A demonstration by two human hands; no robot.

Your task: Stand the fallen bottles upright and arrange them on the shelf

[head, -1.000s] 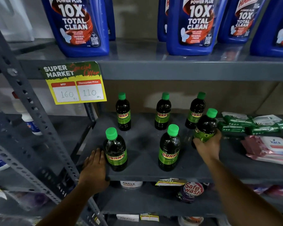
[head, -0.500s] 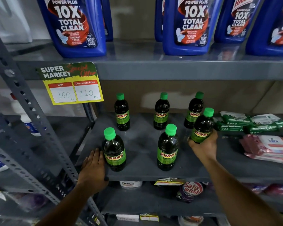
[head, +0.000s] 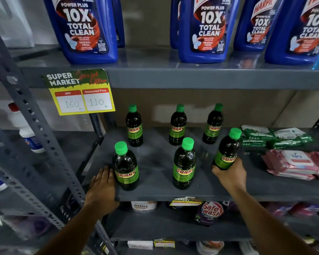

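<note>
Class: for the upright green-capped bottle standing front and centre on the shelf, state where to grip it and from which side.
Grip the front centre bottle around its wide labelled body, coming from the open shelf front. It stands upright, its neck narrows, and bare shelf lies on either side.

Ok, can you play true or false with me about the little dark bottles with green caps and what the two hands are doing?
1. Six dark bottles with green caps are on the grey metal shelf. True.
2. The right hand holds the front-right dark bottle, which is tilted. True.
3. The left hand is lifting a bottle. False: it rests flat on the shelf's front edge beside the front-left dark bottle.
4. One bottle is lying on its side. False: five stand upright, and the held one only leans.
5. The yellow price tag shows 160 and 110. True.
6. The big blue cleaner bottles stand below the dark bottles. False: they are on the shelf above.
</note>
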